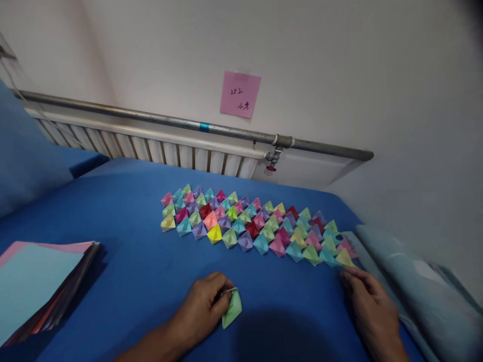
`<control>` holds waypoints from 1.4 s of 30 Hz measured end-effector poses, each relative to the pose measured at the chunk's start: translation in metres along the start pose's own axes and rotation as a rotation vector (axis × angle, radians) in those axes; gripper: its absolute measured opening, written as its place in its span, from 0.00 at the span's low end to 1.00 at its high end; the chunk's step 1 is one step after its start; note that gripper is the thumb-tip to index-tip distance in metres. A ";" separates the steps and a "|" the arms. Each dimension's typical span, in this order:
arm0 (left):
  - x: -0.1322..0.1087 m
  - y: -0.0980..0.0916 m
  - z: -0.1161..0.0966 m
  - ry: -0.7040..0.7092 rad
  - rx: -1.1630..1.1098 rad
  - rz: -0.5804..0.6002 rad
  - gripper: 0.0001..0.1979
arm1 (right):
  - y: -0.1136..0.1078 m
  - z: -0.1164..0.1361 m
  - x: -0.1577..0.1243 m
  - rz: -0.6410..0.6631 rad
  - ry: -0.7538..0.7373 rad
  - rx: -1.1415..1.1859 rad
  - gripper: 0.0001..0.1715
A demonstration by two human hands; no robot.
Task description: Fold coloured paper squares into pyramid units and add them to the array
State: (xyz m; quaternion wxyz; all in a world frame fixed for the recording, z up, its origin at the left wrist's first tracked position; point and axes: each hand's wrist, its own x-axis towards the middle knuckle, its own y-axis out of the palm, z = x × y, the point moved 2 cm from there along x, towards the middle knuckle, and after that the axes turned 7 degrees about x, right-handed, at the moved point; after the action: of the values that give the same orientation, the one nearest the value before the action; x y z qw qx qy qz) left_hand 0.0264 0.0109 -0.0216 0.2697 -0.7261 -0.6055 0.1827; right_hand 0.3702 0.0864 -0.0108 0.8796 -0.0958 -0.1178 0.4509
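Left hand (202,304) holds green folded paper (234,307), its inside unclear.

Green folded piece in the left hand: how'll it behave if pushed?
The green folded piece looks like thin paper, so probably light and easily crushed by a hard squeeze. Its flat, angular sides suggest it would slide rather than roll.

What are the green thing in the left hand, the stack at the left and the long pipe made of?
Green piece: likely matte paper, going by its thin edge and flat folded faces.
Stack: apparently coloured paper or thin card, smooth and matte, in flat sheets with uneven edges.
Pipe: probably metal, dull grey with a slight sheen.
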 end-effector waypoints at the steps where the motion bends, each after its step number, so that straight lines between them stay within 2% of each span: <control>1: 0.000 0.000 0.000 -0.002 0.001 0.001 0.09 | 0.000 0.001 -0.001 0.001 0.050 0.008 0.22; 3: 0.000 -0.001 -0.001 -0.009 0.003 0.011 0.09 | 0.001 0.005 -0.004 0.008 0.119 0.023 0.23; 5: -0.001 -0.002 -0.002 -0.014 0.003 0.025 0.09 | 0.002 0.008 -0.007 0.014 0.125 0.039 0.24; 24: -0.002 -0.001 0.007 0.022 0.036 -0.018 0.14 | 0.002 -0.003 0.000 0.025 -0.002 0.080 0.19; 35: 0.000 -0.003 0.007 0.009 0.041 -0.015 0.14 | 0.003 -0.007 0.001 0.027 -0.025 0.142 0.16; 42: -0.001 0.002 0.027 0.000 0.055 -0.053 0.16 | 0.003 -0.008 0.001 0.042 -0.052 0.146 0.14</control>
State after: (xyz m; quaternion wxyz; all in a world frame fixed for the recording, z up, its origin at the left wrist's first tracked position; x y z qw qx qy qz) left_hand 0.0118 0.0144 -0.0445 0.2944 -0.7020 -0.6194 0.1920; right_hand 0.3711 0.0881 -0.0191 0.8712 -0.0219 -0.1054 0.4789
